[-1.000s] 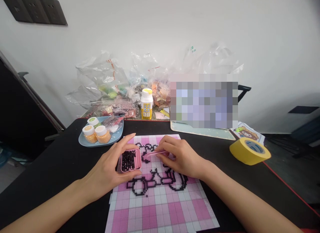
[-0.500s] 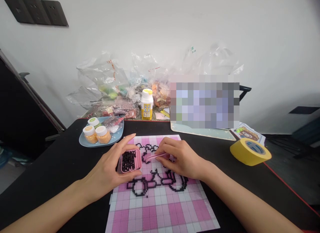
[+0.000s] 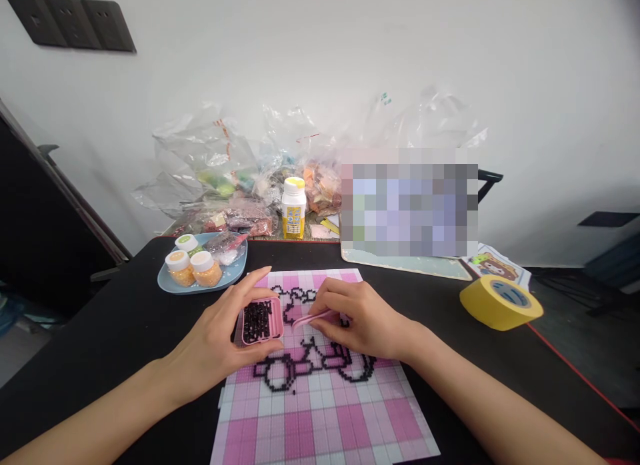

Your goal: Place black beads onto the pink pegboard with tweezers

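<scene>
My left hand (image 3: 215, 332) holds a small pink box (image 3: 278, 326) of black beads (image 3: 257, 320) between thumb and fingers, over the left part of a pegboard. My right hand (image 3: 355, 315) pinches pink tweezers (image 3: 311, 317), their tip just right of the box. Whether a bead sits in the tip is too small to tell. The pink and white checked pegboard (image 3: 300, 432) lies flat, and black beads form outlines on it. Part of the pattern is hidden behind my right hand.
At the back left a blue tray (image 3: 233, 276) carries several small items, including lidded jars (image 3: 206, 270). Behind are a white and yellow bottle (image 3: 294, 208) and plastic bags (image 3: 210, 152). Yellow tape (image 3: 483, 305) lies at the right, near a blurred screen (image 3: 410, 208).
The tweezers' tip has shifted slightly down, and my right hand has moved a little with it. My left hand and the box have stayed in place.
</scene>
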